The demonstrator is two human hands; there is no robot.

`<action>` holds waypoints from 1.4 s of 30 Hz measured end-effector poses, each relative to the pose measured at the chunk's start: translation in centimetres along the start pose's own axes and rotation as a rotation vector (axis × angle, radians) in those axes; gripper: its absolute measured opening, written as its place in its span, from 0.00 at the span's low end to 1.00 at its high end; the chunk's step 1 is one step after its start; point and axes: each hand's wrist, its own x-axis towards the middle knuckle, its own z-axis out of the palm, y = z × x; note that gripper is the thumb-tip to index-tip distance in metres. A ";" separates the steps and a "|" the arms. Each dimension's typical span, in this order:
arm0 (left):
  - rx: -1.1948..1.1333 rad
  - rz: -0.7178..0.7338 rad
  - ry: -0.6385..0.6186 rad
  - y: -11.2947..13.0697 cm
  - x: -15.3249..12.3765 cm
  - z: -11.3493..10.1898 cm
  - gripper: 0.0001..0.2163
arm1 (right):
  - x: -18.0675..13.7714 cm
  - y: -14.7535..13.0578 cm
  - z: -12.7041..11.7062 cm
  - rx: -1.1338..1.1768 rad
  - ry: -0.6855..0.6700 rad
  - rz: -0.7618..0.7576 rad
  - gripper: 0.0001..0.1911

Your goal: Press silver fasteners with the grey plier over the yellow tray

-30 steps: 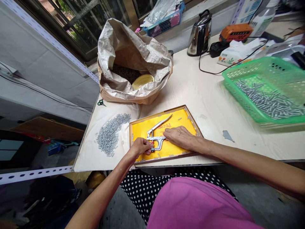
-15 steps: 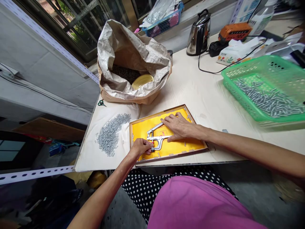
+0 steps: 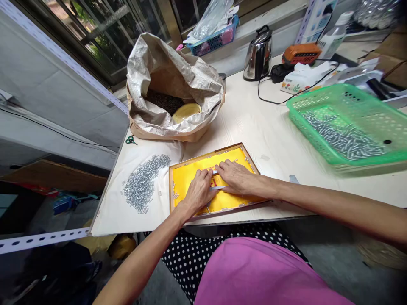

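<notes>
Silver hand pliers (image 3: 218, 187) lie over a shallow tray (image 3: 187, 173) with a yellow bottom and a brown rim. My right hand (image 3: 237, 177) is closed round the handles. My left hand (image 3: 201, 189) wraps over the head of the pliers and hides it, so I cannot see what sits in the jaws. Several small metal pieces lie along the tray's edges. Left of the tray, a pile of small silvery metal pieces (image 3: 143, 182) rests on a white cloth (image 3: 111, 212).
Behind the tray stands an open woven sack (image 3: 174, 131) with dark pieces and a yellow bowl (image 3: 187, 112) inside. At the right, a green basket (image 3: 337, 159) holds many metal pieces. Green-handled scissors (image 3: 131, 140), a kettle (image 3: 257, 55) and a black cord (image 3: 270, 101) are further back.
My left hand has moved from pinching at the pliers' jaws to wrapping over their head. The right hand still grips the handles. The camera view has shifted slightly.
</notes>
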 end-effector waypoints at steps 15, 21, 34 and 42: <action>0.237 -0.011 0.096 1.6 -1.6 1.7 0.08 | 1.3 2.3 0.0 0.052 -0.099 -0.043 0.23; 0.242 0.123 -0.024 3.5 -2.4 3.1 0.07 | 2.9 4.4 0.7 -0.078 -0.002 -0.074 0.08; 0.132 0.266 0.199 4.6 -3.9 2.2 0.08 | 1.1 5.0 1.1 0.071 0.290 -0.183 0.16; 0.252 -0.575 0.503 -10.3 -4.7 -4.8 0.10 | 0.6 7.3 2.5 0.070 0.310 -0.131 0.20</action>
